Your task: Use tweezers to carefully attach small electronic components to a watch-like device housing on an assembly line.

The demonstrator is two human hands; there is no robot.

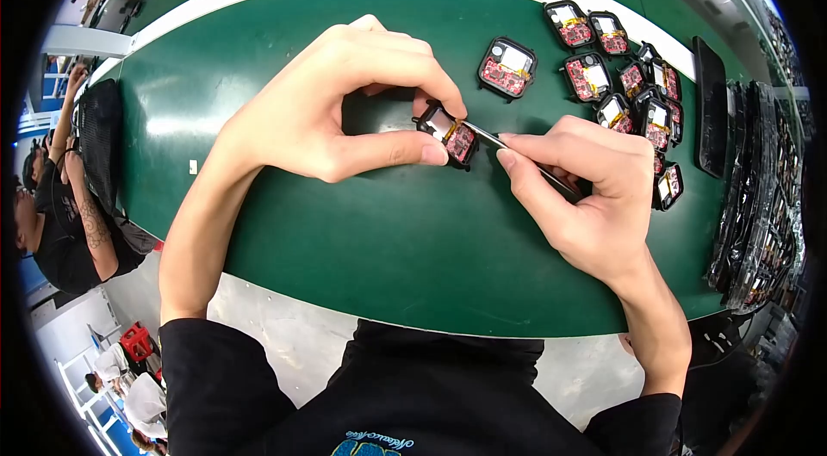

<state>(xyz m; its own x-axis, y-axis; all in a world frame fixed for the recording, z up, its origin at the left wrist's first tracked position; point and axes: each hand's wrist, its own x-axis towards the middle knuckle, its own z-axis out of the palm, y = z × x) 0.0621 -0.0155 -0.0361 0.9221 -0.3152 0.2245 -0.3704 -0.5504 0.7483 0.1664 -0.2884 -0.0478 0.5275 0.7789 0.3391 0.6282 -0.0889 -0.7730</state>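
Between the thumb and fingers of my left hand [319, 103] is an open smartwatch case [461, 146], tilted, with a red circuit board, a silvery battery and a yellow flex strip showing. My right hand [594, 189] pinches slim metal tweezers [485, 136], whose tip touches or lies very close to the upper edge of that case. Part of the tool is hidden by my fingers. Just beyond my hands, another open watch case [507, 68] lies flat on the green table [370, 241].
Several similar watch cases [587, 77] lie clustered at the right. A black tray [710, 107] and stacked plastic-covered trays [749, 198] line the table's right edge. A small white piece [193, 167] lies at left. Further left, a person in black [73, 223] sits beside a dark mesh chair back [102, 142].
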